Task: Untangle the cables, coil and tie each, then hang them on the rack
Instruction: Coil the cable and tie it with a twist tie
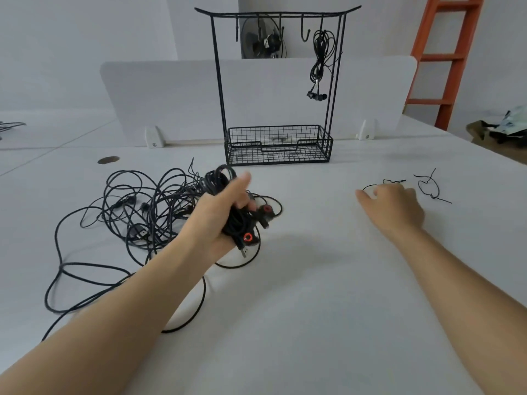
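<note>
My left hand (219, 212) grips a coiled black cable (225, 183) with red-ringed plugs, lifted just above the white table. A tangle of black cables (137, 206) sprawls on the table to its left and under it. My right hand (395, 208) lies on the table at the right, fingers resting on a thin black wire tie (395, 181). A second wire tie (429, 188), twisted into a loop, lies just right of that hand. The black wire rack (278, 17) stands at the back centre. One coiled earphone cable (322, 61) hangs from a hook at its right end.
The rack has a mesh basket (278, 146) at its base. A white divider panel (171, 95) stands behind it. An orange ladder (453, 58) leans at the far right. A round grommet hole (108, 160) sits at the table's left.
</note>
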The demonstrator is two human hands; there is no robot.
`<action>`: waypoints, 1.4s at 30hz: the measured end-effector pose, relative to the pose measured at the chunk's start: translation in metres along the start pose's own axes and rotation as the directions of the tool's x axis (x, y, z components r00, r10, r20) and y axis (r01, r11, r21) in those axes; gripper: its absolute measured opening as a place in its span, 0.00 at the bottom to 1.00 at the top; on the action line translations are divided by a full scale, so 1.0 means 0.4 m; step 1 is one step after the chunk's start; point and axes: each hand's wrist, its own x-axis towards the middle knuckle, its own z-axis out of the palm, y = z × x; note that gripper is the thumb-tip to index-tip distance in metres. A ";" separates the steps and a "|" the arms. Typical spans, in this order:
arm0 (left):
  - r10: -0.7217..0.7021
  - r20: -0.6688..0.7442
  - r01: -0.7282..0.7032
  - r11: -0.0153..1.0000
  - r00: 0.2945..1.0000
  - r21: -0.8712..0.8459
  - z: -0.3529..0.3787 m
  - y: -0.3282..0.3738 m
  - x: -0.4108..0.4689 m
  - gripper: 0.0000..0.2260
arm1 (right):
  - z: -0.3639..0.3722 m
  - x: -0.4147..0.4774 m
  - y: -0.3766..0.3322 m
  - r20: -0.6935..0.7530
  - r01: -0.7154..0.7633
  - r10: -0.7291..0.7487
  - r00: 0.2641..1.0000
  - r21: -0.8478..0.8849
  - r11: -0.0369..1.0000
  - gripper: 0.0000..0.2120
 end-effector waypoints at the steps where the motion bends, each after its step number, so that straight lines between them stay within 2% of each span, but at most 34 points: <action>1: -0.006 0.019 0.005 0.998 1.000 0.069 0.004 -0.007 -0.003 0.14 | 0.006 0.005 0.000 0.016 -0.012 0.012 1.000 -0.034 0.999 0.18; 4: -0.071 0.067 0.062 0.989 0.995 0.137 0.016 -0.024 -0.014 0.12 | 0.025 0.021 -0.009 0.023 -0.010 0.012 1.000 -0.112 0.994 0.19; 7: -0.135 0.139 0.118 0.985 0.981 0.122 0.022 -0.031 -0.027 0.09 | 0.028 0.028 -0.007 -0.018 -0.023 0.022 1.000 -0.080 0.996 0.11; 12: -0.178 0.185 0.161 0.982 0.967 0.102 0.017 -0.025 -0.026 0.09 | 0.017 0.016 0.006 -0.079 -0.063 0.057 0.995 -0.063 0.996 0.09; 14: -0.197 0.186 0.177 0.977 0.963 0.122 0.015 -0.025 -0.027 0.10 | 0.003 0.005 -0.005 -0.128 -0.037 0.037 0.991 0.002 0.999 0.08; 16: -0.216 0.193 0.186 0.969 0.957 0.165 0.017 -0.026 -0.031 0.09 | -0.017 -0.013 -0.034 -0.192 0.057 -0.027 0.981 0.153 0.987 0.08; 17: -0.233 0.201 0.196 0.962 0.951 0.189 0.019 -0.027 -0.034 0.09 | -0.027 -0.027 -0.056 -0.214 0.132 -0.073 0.974 0.276 0.952 0.08; 18: -0.256 0.216 0.209 0.954 0.942 0.216 0.021 -0.029 -0.038 0.08 | -0.037 -0.047 -0.080 -0.229 0.212 -0.121 0.966 0.434 0.876 0.07; 20: -0.318 0.259 0.248 0.931 0.912 0.268 0.030 -0.033 -0.050 0.07 | -0.066 -0.103 -0.134 -0.225 0.318 -0.225 0.948 0.712 0.626 0.04; 22: -0.399 0.325 0.310 0.904 0.857 0.293 0.036 -0.039 -0.061 0.08 | -0.087 -0.162 -0.176 -0.199 0.355 -0.361 0.911 0.823 0.444 0.07; 24: -0.454 0.418 0.337 0.883 0.787 0.326 0.042 -0.046 -0.072 0.06 | -0.086 -0.202 -0.197 -0.175 0.405 -0.508 0.844 0.828 0.387 0.11; 25: -0.469 0.455 0.341 0.877 0.757 0.338 0.044 -0.048 -0.076 0.07 | -0.082 -0.216 -0.202 -0.154 0.426 -0.566 0.810 0.818 0.387 0.12; 26: -0.486 0.477 0.350 0.869 0.732 0.349 0.041 -0.053 -0.075 0.12 | -0.076 -0.225 -0.204 -0.129 0.436 -0.605 0.785 0.810 0.393 0.12; 28: -0.526 0.494 0.381 0.848 0.693 0.368 0.039 -0.059 -0.074 0.17 | -0.066 -0.232 -0.200 -0.109 0.460 -0.638 0.763 0.785 0.415 0.09; 30: -0.551 0.506 0.416 0.834 0.663 0.363 0.035 -0.061 -0.075 0.15 | -0.063 -0.232 -0.196 -0.127 0.513 -0.645 0.753 0.728 0.456 0.05; 32: -0.563 0.517 0.446 0.826 0.645 0.343 0.036 -0.060 -0.078 0.12 | -0.061 -0.230 -0.195 -0.130 0.529 -0.642 0.756 0.700 0.481 0.05; 35: -0.575 0.526 0.478 0.817 0.627 0.323 0.034 -0.064 -0.074 0.15 | -0.058 -0.224 -0.194 -0.140 0.572 -0.645 0.751 0.625 0.531 0.07; 39: -0.592 0.578 0.498 0.800 0.561 0.335 0.046 -0.063 -0.085 0.10 | -0.050 -0.223 -0.196 -0.126 0.579 -0.667 0.735 0.628 0.520 0.05; 42: -0.564 0.589 0.441 0.824 0.580 0.355 0.048 -0.056 -0.086 0.09 | -0.051 -0.215 -0.195 -0.186 0.585 -0.625 0.758 0.618 0.525 0.05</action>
